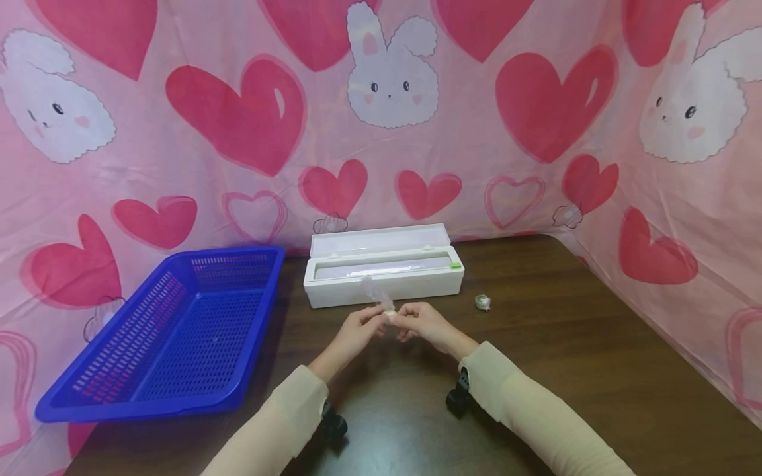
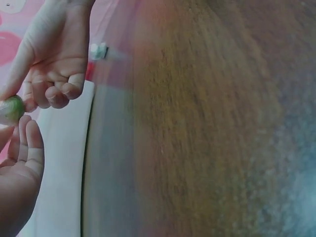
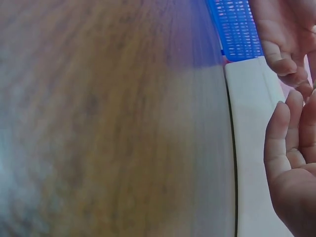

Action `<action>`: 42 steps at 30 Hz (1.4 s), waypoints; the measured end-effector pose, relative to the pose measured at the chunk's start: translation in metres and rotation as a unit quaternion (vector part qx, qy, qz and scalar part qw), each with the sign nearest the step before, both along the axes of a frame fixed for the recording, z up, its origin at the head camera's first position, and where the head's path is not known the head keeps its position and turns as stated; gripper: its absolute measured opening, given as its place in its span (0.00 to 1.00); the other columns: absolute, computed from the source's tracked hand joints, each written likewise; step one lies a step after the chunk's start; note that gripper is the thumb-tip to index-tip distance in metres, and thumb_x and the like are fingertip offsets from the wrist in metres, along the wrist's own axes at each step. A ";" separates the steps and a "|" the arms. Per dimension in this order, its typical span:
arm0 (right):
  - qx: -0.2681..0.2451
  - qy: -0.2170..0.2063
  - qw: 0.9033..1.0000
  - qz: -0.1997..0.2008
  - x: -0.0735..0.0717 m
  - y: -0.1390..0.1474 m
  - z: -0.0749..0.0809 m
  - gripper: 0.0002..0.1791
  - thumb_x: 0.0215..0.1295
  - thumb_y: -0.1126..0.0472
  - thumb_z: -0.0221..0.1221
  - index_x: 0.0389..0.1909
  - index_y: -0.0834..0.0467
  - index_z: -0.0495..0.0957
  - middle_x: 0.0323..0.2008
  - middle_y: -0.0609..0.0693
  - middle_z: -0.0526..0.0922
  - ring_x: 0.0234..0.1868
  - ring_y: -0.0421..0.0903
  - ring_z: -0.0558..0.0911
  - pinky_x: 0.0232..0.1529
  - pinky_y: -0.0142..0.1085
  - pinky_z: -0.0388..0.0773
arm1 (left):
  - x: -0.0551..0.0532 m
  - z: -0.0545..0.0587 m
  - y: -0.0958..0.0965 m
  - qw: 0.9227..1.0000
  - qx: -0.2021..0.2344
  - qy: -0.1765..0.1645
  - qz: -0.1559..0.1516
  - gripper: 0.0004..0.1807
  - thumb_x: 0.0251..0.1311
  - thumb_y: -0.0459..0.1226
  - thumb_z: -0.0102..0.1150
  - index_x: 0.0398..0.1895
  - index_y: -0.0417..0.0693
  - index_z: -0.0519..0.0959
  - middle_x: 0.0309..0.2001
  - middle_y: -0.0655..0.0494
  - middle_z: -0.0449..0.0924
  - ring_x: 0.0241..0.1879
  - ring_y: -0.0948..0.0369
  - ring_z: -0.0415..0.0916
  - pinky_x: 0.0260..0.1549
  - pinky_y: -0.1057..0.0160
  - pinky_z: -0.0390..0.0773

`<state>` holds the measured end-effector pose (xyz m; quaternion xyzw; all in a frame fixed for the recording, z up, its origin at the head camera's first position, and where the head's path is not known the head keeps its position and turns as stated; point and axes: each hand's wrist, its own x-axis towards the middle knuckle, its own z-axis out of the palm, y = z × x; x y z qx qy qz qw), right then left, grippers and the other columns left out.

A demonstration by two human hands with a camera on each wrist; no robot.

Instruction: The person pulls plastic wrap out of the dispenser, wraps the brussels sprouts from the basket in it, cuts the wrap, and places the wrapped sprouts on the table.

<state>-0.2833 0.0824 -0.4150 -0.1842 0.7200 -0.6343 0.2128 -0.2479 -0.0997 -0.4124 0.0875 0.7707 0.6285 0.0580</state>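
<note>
Both hands meet in front of the white film dispenser box, holding a small rounded green-and-pale piece [image 2: 14, 109] in clear plastic film. A loose twist of this plastic film [image 1: 375, 291] sticks up above the fingertips in the head view. My left hand [image 1: 355, 334] pinches the piece from the left, and my right hand [image 1: 430, 325] pinches it from the right. Mostly hidden by fingers in the head view, the piece shows its green side in the left wrist view. To the right on the table lies a similar small film-wrapped green-and-white bundle [image 1: 483, 303].
The white film dispenser box [image 1: 383, 289] stands with its lid up at the back, a green slider [image 1: 455, 265] at its right end. A blue perforated basket [image 1: 238, 370] occupies the left of the brown wooden table [image 1: 571, 344]. Pink heart-and-rabbit cloth [image 1: 464, 132] hangs around the table.
</note>
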 end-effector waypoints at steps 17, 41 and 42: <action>-0.029 0.049 0.998 0.037 -0.001 0.004 0.000 0.26 0.65 0.57 0.56 0.61 0.64 0.66 0.34 0.51 0.75 0.27 0.44 0.72 0.31 0.35 0.71 | 0.003 -0.003 0.004 0.999 0.033 0.027 -0.019 0.17 0.67 0.36 0.46 0.45 0.27 0.75 0.28 0.48 0.78 0.29 0.60 0.76 0.38 0.54 0.75; -0.113 0.066 0.989 0.074 0.004 0.003 0.000 0.12 0.70 0.61 0.48 0.48 0.64 0.71 0.25 0.49 0.72 0.23 0.41 0.71 0.26 0.32 0.72 | 0.002 0.003 0.002 0.994 0.106 -0.026 -0.032 0.16 0.67 0.37 0.46 0.45 0.29 0.74 0.27 0.54 0.77 0.26 0.63 0.73 0.28 0.66 0.74; -0.111 0.073 0.988 0.073 0.004 0.002 0.000 0.13 0.71 0.61 0.47 0.49 0.66 0.70 0.25 0.49 0.72 0.23 0.40 0.71 0.26 0.32 0.72 | 0.002 0.004 0.002 0.994 0.106 -0.025 -0.033 0.16 0.68 0.37 0.46 0.43 0.28 0.74 0.27 0.54 0.77 0.26 0.63 0.73 0.28 0.66 0.74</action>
